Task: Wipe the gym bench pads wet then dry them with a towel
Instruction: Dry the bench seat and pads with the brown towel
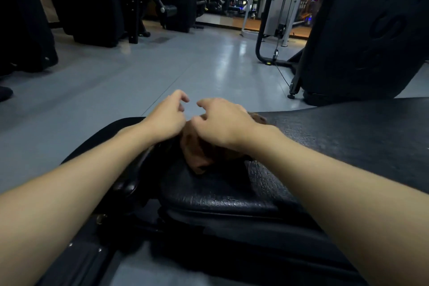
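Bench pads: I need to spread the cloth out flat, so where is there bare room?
The long pad is bare right of the right forearm. The near pad is bare between the forearms, below the cloth. Crowded at the pads' junction, where the left hand and right hand are over it.

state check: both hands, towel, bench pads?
left hand: fingers loosely curled, holding nothing.
right hand: loosely curled, empty, over the towel.
towel: bunched, lying on the seat pad, partly hidden by the hands.
seat pad: under the towel; wet or dry unclear.
back pad: wet or dry unclear.
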`<action>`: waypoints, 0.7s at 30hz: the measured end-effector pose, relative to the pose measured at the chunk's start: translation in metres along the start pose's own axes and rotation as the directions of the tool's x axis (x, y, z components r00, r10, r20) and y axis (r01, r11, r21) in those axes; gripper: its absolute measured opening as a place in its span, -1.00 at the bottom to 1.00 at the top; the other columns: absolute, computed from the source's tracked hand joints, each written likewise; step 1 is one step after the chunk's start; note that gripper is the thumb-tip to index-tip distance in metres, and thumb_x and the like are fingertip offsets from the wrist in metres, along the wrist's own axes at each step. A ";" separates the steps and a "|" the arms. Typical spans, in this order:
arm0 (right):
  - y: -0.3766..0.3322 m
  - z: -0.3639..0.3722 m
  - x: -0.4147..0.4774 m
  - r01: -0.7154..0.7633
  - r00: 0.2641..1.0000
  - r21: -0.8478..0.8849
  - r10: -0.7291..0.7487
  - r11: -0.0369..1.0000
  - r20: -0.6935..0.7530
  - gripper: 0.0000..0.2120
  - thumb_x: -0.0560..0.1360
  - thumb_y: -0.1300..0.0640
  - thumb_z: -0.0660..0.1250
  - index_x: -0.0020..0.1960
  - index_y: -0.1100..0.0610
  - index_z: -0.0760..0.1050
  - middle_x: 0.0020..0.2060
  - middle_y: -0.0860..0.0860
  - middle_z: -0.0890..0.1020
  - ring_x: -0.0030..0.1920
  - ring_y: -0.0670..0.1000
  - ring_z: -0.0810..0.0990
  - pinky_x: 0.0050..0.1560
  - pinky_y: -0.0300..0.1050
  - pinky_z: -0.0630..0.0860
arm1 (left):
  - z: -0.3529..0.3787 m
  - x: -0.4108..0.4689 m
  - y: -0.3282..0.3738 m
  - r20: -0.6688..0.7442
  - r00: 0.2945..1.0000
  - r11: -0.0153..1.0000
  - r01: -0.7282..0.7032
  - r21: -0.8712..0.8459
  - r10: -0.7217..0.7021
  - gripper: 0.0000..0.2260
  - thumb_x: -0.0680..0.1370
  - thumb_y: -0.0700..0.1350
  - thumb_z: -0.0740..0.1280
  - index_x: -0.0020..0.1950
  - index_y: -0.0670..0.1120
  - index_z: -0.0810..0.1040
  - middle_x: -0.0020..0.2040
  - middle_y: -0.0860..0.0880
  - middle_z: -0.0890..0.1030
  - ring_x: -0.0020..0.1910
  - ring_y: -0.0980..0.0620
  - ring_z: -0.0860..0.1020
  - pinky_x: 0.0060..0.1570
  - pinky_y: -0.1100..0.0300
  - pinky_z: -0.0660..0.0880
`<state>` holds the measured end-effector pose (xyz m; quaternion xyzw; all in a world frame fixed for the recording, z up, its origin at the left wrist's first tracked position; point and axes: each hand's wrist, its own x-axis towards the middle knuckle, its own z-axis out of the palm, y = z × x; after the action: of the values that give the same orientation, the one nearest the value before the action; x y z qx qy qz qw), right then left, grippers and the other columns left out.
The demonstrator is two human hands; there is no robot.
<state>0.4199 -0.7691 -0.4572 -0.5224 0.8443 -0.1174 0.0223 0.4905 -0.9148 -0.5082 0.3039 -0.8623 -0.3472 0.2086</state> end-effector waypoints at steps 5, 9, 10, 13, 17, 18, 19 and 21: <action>0.010 0.037 0.032 0.008 0.962 -0.248 0.060 0.969 0.265 -0.38 0.51 -0.38 -0.02 0.54 -0.25 0.13 0.59 0.01 0.09 0.59 0.15 -0.12 0.40 0.50 -0.14 | -0.002 0.004 -0.026 0.006 1.000 1.000 -0.012 -0.027 0.012 -0.65 0.52 -0.39 0.06 0.14 -0.03 0.41 0.13 -0.09 0.48 0.12 -0.11 0.53 0.16 0.05 0.44; 0.031 0.026 0.035 0.014 0.969 -0.220 0.041 0.975 0.245 -0.43 0.53 -0.28 -0.01 0.51 -0.19 0.21 0.54 -0.02 0.22 0.57 0.10 -0.02 0.39 0.47 -0.04 | 0.004 -0.001 -0.011 0.066 0.995 0.995 -0.073 0.064 0.069 -0.71 0.57 -0.27 0.15 0.20 0.05 0.43 0.24 -0.06 0.47 0.16 -0.02 0.48 0.21 0.13 0.38; 0.041 0.022 0.035 0.008 0.973 -0.220 0.043 0.975 0.227 -0.43 0.53 -0.27 -0.01 0.51 -0.17 0.21 0.53 -0.03 0.24 0.57 0.09 0.01 0.39 0.46 -0.02 | 0.008 -0.004 -0.003 0.095 0.992 0.990 -0.095 0.100 0.085 -0.71 0.60 -0.23 0.16 0.27 0.03 0.43 0.29 -0.06 0.45 0.21 0.00 0.46 0.23 0.17 0.34; 0.076 0.007 0.026 -0.051 0.984 -0.222 0.087 0.974 0.153 -0.48 0.55 -0.23 -0.02 0.45 -0.09 0.29 0.49 -0.01 0.32 0.54 0.07 0.10 0.40 0.41 0.07 | 0.021 -0.013 0.019 0.203 0.971 0.963 -0.169 0.211 0.126 -0.55 0.64 -0.07 0.17 0.54 -0.08 0.23 0.49 -0.05 0.32 0.45 0.03 0.31 0.35 0.26 0.18; 0.120 -0.017 0.013 -0.133 0.983 -0.236 0.158 0.963 0.094 -0.68 0.57 -0.17 0.00 0.16 -0.03 0.37 0.36 0.08 0.45 0.44 0.09 0.28 0.37 0.29 0.19 | 0.040 -0.020 0.054 0.301 0.936 0.924 -0.267 0.275 0.181 -0.44 0.57 0.23 0.14 0.51 0.02 0.30 0.45 0.02 0.37 0.42 0.04 0.34 0.42 0.10 0.25; 0.129 -0.022 0.009 -0.147 0.981 -0.240 0.172 0.960 0.087 -0.71 0.58 -0.16 0.00 0.13 -0.04 0.36 0.35 0.09 0.46 0.43 0.09 0.29 0.37 0.26 0.20 | 0.045 -0.022 0.065 0.318 0.929 0.917 -0.284 0.279 0.190 -0.38 0.49 0.34 0.10 0.47 0.08 0.36 0.40 0.06 0.40 0.38 0.05 0.38 0.40 0.03 0.29; 0.138 -0.027 0.006 -0.161 0.979 -0.246 0.186 0.956 0.081 -0.73 0.58 -0.16 0.01 0.11 -0.04 0.35 0.34 0.09 0.46 0.42 0.09 0.31 0.37 0.24 0.21 | 0.049 -0.023 0.075 0.331 0.922 0.913 -0.299 0.279 0.201 -0.32 0.41 0.42 0.04 0.43 0.12 0.39 0.37 0.10 0.41 0.36 0.06 0.40 0.38 -0.02 0.32; 0.160 -0.038 -0.001 -0.195 0.974 -0.255 0.217 0.947 0.060 -0.72 0.59 -0.15 0.01 0.13 -0.03 0.37 0.33 0.09 0.47 0.41 0.09 0.34 0.37 0.21 0.22 | 0.061 -0.025 0.094 0.355 0.906 0.903 -0.335 0.268 0.230 -0.28 0.34 0.46 -0.02 0.39 0.17 0.42 0.34 0.15 0.41 0.34 0.08 0.40 0.35 -0.06 0.33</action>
<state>0.2745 -0.6933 -0.4563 -0.4345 0.9005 0.0146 0.0059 0.4385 -0.8155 -0.4849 0.1447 -0.9646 -0.2109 0.0644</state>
